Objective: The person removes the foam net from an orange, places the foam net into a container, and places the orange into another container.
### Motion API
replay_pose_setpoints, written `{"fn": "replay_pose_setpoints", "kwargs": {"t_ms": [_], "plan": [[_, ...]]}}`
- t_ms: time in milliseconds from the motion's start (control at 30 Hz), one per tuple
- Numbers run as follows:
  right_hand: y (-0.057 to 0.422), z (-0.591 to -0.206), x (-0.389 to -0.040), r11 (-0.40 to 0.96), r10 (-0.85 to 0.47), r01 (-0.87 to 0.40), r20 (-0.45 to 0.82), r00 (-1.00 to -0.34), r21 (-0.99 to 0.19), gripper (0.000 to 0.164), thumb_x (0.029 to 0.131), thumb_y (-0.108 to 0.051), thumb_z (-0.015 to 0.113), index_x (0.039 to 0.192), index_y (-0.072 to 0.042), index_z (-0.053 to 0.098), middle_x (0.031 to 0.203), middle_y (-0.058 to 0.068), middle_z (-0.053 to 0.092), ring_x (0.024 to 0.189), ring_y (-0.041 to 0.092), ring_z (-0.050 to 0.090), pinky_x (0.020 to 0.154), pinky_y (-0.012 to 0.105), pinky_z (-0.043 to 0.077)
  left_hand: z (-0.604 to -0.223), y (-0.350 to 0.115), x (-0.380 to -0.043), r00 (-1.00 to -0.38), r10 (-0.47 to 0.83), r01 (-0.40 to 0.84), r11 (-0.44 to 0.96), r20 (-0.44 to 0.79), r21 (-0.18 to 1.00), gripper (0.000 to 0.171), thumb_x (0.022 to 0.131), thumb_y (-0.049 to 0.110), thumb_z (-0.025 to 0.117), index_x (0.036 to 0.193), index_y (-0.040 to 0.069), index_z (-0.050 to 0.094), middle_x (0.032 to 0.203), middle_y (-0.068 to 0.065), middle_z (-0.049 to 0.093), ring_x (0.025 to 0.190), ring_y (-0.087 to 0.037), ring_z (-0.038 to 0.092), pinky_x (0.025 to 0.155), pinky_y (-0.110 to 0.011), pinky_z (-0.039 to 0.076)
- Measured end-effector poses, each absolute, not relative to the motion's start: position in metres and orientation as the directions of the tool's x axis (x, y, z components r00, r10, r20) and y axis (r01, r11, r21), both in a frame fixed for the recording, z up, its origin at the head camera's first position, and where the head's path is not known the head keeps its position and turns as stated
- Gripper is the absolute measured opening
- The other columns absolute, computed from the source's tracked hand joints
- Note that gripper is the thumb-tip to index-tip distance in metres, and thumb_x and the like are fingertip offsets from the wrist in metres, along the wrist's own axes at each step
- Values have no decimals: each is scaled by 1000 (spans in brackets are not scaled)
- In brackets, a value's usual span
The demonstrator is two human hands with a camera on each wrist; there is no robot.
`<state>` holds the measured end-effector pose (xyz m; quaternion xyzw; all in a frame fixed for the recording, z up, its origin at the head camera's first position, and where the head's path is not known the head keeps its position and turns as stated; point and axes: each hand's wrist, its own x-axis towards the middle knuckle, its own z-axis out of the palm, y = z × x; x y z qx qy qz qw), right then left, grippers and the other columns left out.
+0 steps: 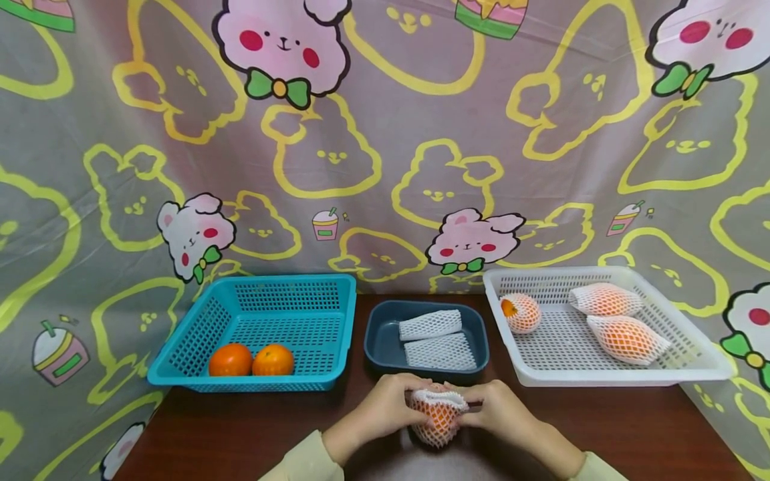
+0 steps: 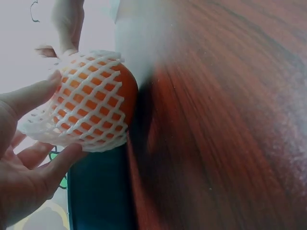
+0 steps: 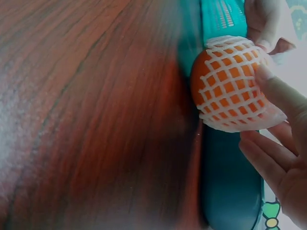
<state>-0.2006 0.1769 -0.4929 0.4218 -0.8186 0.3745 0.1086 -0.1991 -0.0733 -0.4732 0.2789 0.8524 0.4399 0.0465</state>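
Observation:
An orange (image 1: pixel 442 422) in a white foam net sleeve (image 2: pixel 91 103) is at the table's front, between both hands. The left hand (image 1: pixel 394 409) grips its left side, thumb on the net toward the front and fingers behind. From the right, the right hand (image 1: pixel 496 415) holds it the same way. The sleeve's loose edge gathers at the top of the fruit. In both wrist views bare orange skin (image 3: pixel 195 84) shows at the underside, outside the net. The far side of the fruit is hidden in the head view.
A teal basket (image 1: pixel 345 321) at left holds two bare oranges (image 1: pixel 231 360). Behind the hands, a dark blue tray (image 1: pixel 379 327) holds two flat foam sleeves (image 1: pixel 440 352). A white basket (image 1: pixel 529 371) at right holds three netted oranges (image 1: pixel 625 339). A patterned curtain (image 1: pixel 385 133) hangs behind.

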Motion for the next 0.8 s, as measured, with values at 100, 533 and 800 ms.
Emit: {"fn": "replay_pose_setpoints", "kwargs": {"t_ms": [100, 533, 800], "plan": [[176, -490, -202, 339, -596, -797, 542, -593, -500, 28, 79, -10, 87, 106, -6, 81, 106, 7, 76, 94, 11, 73, 77, 15, 54, -472, -73, -199, -843, 507, 436, 446, 181, 782, 42, 71, 11, 94, 110, 7, 80, 115, -1, 74, 109, -5, 65, 90, -22, 52], [175, -486, -200, 346, -650, -763, 446, -615, -546, 42, 86, -19, 84, 125, -6, 74, 125, 13, 71, 113, 21, 68, 88, 28, 56, -466, -74, -197, -861, 467, 426, 449, 200, 785, 20, 76, -2, 84, 91, 10, 84, 94, 5, 77, 84, 5, 63, 69, -17, 52], [173, -492, -202, 274, -664, -761, 457, -592, -589, 42, 87, -17, 82, 127, -7, 73, 127, 17, 68, 113, 22, 68, 86, 23, 55, -465, -73, -197, -873, 438, 415, 431, 216, 801, 24, 77, -10, 76, 90, 9, 84, 86, 8, 76, 80, 4, 62, 65, -18, 52]]}}
